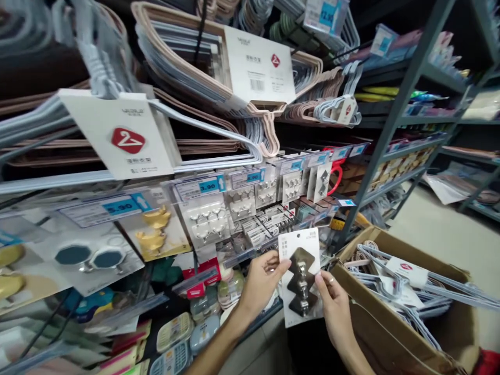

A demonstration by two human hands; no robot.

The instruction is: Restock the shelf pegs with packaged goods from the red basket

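A white card pack of dark diamond-shaped wall hooks [301, 284] is held upright between both hands. My left hand [262, 278] pinches its left edge, thumb on the front. On the opposite edge, my right hand [335, 307] grips it with the thumb in front; a ring shows on one finger. Beyond the pack, carded hooks [209, 221] hang in a row behind price tags. A similar dark diamond hook pack [322, 181] hangs at the row's right end.
Bundled clothes hangers [219, 130] fill the shelves above. An open cardboard box [394, 328] of hangers stands at the right. Plastic soap boxes [175, 333] lie on the lower shelf. A grey metal shelf post [390, 120] rises at right, with tiled floor [425, 219] beyond.
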